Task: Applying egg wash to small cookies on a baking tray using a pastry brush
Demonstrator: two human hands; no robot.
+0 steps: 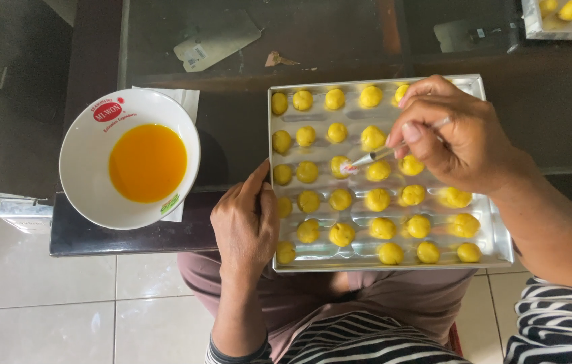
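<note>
The tray [495, 236] is shiny, reflective metal; the dough balls [378, 199] look smooth and matt. The bowl [83, 145] is glossy white, its yellow liquid [147, 163] gleaming. The worktop [97, 232] is dark and polished.

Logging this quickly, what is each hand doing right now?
Left hand: holds nothing, resting on the left edge of the metal tray.
Right hand: closed on a small brush, tip on a yellow dough ball.
</note>
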